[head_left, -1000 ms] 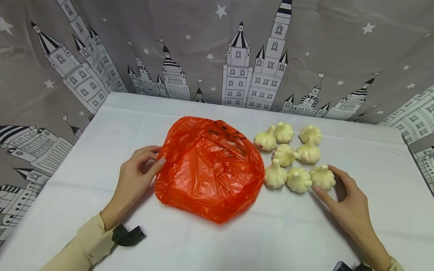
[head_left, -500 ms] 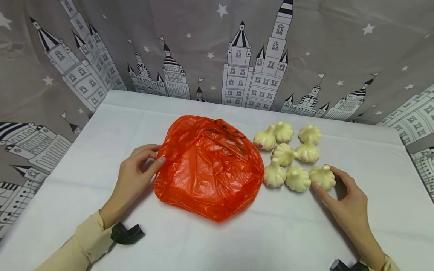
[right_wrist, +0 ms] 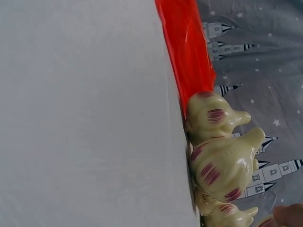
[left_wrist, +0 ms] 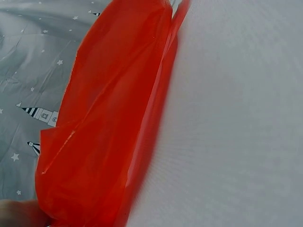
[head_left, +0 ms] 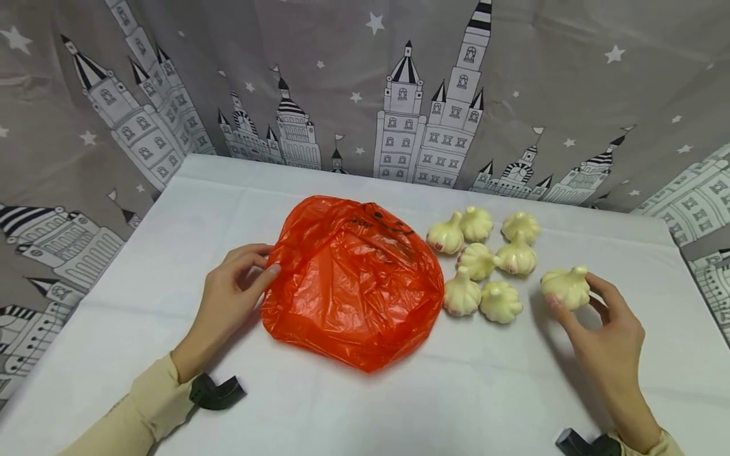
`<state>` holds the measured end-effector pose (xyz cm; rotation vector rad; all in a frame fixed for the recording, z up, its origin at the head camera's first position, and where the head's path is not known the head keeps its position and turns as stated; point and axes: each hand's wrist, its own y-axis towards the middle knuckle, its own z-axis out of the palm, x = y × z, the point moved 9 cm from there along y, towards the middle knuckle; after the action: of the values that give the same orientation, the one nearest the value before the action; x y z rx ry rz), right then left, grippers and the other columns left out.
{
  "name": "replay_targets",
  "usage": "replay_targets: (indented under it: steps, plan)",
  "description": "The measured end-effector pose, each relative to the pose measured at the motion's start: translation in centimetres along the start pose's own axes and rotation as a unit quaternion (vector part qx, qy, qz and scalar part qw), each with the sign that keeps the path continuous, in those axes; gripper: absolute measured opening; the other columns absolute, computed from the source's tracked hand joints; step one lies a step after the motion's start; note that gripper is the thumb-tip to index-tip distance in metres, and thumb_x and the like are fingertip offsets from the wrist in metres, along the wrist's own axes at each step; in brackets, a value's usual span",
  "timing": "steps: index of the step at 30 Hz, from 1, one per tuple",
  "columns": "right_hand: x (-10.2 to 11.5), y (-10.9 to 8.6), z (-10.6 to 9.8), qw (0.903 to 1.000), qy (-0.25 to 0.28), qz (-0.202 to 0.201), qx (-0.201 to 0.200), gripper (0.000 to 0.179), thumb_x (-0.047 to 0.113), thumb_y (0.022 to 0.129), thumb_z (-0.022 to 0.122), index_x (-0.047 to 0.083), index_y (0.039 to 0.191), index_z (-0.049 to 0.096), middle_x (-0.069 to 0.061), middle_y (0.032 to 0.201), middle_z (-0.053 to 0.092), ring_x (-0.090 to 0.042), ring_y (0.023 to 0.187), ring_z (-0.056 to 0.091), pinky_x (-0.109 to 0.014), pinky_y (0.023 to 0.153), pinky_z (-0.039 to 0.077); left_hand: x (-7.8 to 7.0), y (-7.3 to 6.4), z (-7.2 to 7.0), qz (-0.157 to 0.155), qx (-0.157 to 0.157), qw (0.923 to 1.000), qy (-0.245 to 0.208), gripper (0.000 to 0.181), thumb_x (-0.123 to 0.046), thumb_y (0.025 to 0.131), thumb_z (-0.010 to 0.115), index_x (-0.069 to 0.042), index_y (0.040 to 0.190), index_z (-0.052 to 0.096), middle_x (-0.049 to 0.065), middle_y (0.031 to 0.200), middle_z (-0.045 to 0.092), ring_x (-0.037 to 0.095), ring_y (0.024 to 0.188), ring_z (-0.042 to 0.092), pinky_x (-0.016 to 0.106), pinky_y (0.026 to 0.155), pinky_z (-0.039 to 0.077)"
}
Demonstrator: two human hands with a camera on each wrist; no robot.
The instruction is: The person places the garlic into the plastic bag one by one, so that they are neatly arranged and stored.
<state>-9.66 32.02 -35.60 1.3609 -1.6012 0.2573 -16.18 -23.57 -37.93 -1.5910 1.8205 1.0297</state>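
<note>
In the head view my right hand [head_left: 610, 332] pinches a pale garlic bulb [head_left: 564, 288] between thumb and fingers. The bulb is raised over the white table, its shadow falling to the lower left. My left hand [head_left: 234, 291] pinches the left edge of an open red plastic bag [head_left: 353, 297], thumb on the near side. Several more garlic bulbs [head_left: 463, 294] lie grouped right of the bag. Close up in the right wrist view, a garlic bulb [right_wrist: 225, 165] shows purple streaks. The left wrist view shows the bag's side [left_wrist: 104, 113] standing up from the table.
A white cloth covers the table [head_left: 399, 411]. Behind it hangs a grey curtain [head_left: 331, 38] printed with castles and stars. Each wrist wears a dark device, such as the left wrist mount [head_left: 217, 392].
My right hand has lifted the nearest right garlic bulb off the table and moved it slightly right, away from the others. My left hand and the bag stay in place.
</note>
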Motion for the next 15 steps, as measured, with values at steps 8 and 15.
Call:
replay_targets:
  steps: [8,15]
  plan:
    - [3.0,1.2,0.6,0.9994,0.029,-0.021,-0.004,0.061,-0.008,0.075,0.088,0.005,0.133,0.070,0.022,0.124,0.067,0.000,0.118,0.062,-0.012,0.105,0.047,0.4,0.1,0.0,-0.008,0.002,0.9999,0.015,0.021,-0.033,0.102,0.071,-0.013,0.095,0.070,0.004,0.140,0.064,0.025,0.135,0.058,0.006,0.101,0.044]
    - [5.5,1.4,2.3,0.9986,0.033,-0.034,0.022,0.060,-0.003,0.077,0.089,0.006,0.133,0.070,0.023,0.124,0.067,0.002,0.118,0.063,-0.014,0.110,0.045,0.3,0.0,-0.1,-0.007,0.003,0.9999,0.014,0.019,-0.030,0.103,0.070,-0.013,0.096,0.070,0.003,0.140,0.065,0.024,0.136,0.057,0.014,0.106,0.046]
